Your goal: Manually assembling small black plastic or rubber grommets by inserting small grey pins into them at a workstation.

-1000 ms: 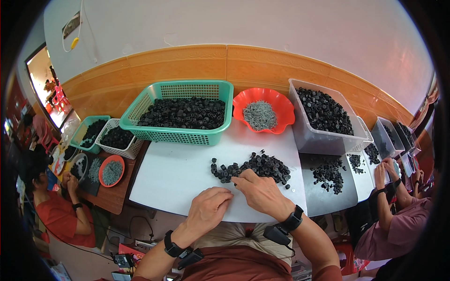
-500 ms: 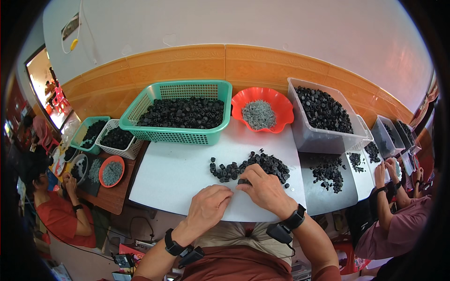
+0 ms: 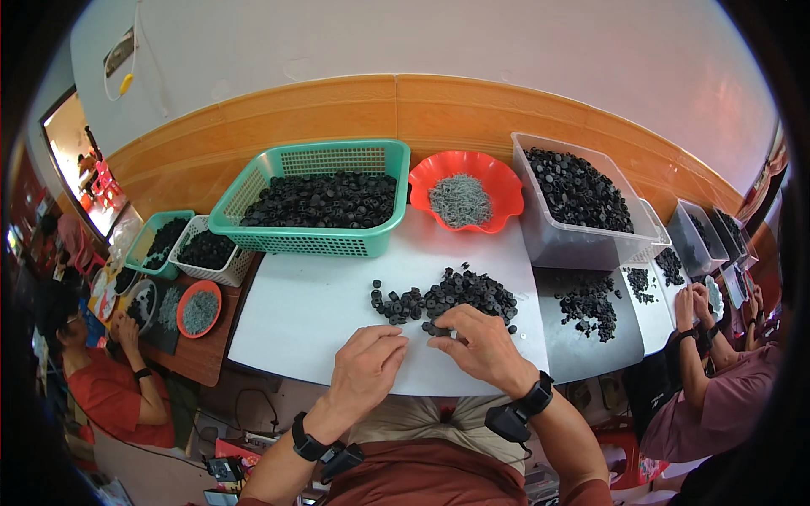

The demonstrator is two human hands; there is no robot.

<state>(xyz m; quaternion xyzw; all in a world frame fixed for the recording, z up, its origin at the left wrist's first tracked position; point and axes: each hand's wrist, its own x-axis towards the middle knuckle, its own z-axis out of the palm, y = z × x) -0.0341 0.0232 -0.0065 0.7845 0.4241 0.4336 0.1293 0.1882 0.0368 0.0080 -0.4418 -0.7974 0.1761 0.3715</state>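
My left hand [image 3: 368,364] is curled over the white tabletop [image 3: 295,312], thumb and fingertips drawn together. Whatever it may hold is hidden. Just to its right, my right hand [image 3: 483,346] reaches to the near edge of a loose pile of small black round parts [image 3: 472,293]. One black round part [image 3: 431,328] sits at the tips of its thumb and forefinger. The two hands are apart. Behind the pile stand a green basket [image 3: 308,244] of black parts and a red scalloped bowl [image 3: 509,190] of thin grey metal pieces, probably screws or pins.
A clear bin [image 3: 574,249] of black parts stands at the back right, beside a grey sheet [image 3: 565,346] with another heap. To the left, a person in red works by small baskets and an orange bowl [image 3: 218,293]. Another person works at right.
My right hand has opened its grasp somewhat and shifted slightly away from my left hand, its fingertips at the pile's edge. The whole view has shifted a little.
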